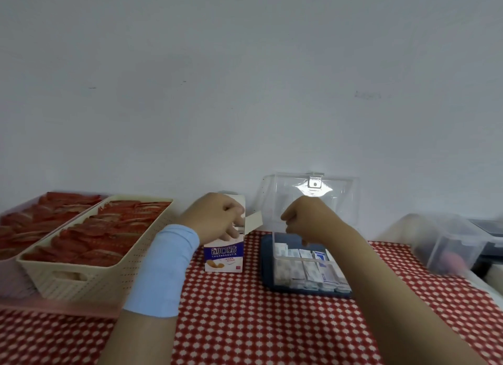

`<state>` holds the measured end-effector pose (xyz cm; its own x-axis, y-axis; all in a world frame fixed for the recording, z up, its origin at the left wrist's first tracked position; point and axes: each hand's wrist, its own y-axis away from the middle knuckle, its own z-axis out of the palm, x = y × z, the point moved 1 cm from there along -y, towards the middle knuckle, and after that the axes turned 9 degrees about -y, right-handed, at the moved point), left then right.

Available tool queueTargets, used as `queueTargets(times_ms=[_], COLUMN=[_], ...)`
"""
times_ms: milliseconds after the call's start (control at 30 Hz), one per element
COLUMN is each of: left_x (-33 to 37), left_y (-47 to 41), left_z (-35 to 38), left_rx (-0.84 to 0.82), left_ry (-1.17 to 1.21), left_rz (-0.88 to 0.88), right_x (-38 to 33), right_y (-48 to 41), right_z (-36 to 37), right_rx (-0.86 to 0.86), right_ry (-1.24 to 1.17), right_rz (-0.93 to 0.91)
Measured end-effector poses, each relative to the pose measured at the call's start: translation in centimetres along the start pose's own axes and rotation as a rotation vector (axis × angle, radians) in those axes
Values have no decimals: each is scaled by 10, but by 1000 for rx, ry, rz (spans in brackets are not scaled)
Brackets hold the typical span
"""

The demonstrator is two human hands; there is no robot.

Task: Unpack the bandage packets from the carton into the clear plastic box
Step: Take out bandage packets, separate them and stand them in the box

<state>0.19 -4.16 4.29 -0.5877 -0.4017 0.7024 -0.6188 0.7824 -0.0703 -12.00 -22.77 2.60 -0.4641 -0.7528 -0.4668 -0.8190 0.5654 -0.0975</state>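
Left hand (215, 217) has a curled grip round the open top of the carton (224, 255), thumb and fingers right at the mouth where the flap (254, 221) sticks out to the right. There's a light blue band (166, 269) on that wrist. The carton is upright on the red checked cloth (245, 324), just right of the cream basket (109, 280) full of red packets (95, 236), and near the clear plastic box (268, 264) but not touching it.

Moving right, the right hand (310, 220) hangs over the back part of the box with its fingers curled downward. Honestly can't tell if it's pinching a packet or has nothing in it, the fingertips are hidden behind the hand. The box already has rows of bandage packets (310, 272) standing on edge, and its lid (340, 196) is tipped up against the wall behind. Further right sits a blurry clear tub (449, 245).

My read: it's mid-transfer, with a fair bit already moved over. To do this bit well, I'd keep the left hand steadying the carton so it doesn't tip when packets come out. I'd also hold the flap clear of the mouth and set each batch down on edge next to the existing rows rather than dropping them flat. Otherwise the neat stacks will get knocked over and the box fills unevenly.
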Motion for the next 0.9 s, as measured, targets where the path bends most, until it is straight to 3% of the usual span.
queueTargets(times_ms=[133,233,400,633,767,900], left_x=[-24,-46,-65,-66,-61,-62], left_y=[-7,-12,-16,-16,-16,-24], left_z=[-16,-18,-16,-14,-10,-3], left_rx=[207,280,238,232,194,142], left_ry=[-77,-224,-382,-400,-407,-380], left_rz=[62,46,11,35,88,102], right_x=[-28,-54,-87,-95,-95,-84], right_y=[4,2,-11,-34,-37,-36], right_z=[-23,-20,12,53,58,57], right_rx=[185,206,95,-37,-15,82], right_ry=[-167,-203,-99,435,501,389], right_rz=[-86,-170,-246,-275,-283,-269])
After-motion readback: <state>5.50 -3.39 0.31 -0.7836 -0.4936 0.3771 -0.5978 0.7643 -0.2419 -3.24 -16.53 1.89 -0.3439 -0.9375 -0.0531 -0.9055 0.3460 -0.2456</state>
